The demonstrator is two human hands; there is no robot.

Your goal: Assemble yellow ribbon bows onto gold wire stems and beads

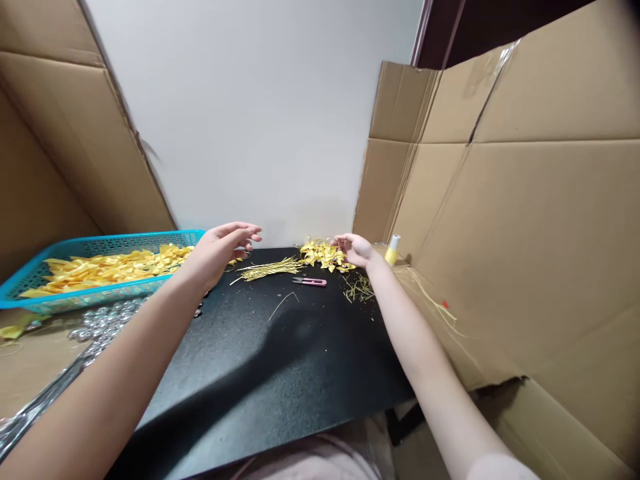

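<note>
My left hand is raised over the back left of the black table, its fingers loosely bent and apart, with nothing visible in it. My right hand is at the right edge of a pile of yellow ribbon bows. Its fingers are slightly curled and apart, and I see nothing held in them. A bundle of gold twist ties lies between the hands. In front of it are pink thread snips and a single bent tie. Short tie scraps lie beneath my right wrist.
On the left, a blue plastic basket holds many yellow ribbon pieces. Shiny clear beads lie beside it. A small yellow bottle with a pale cap stands at the back right. Cardboard walls enclose the sides.
</note>
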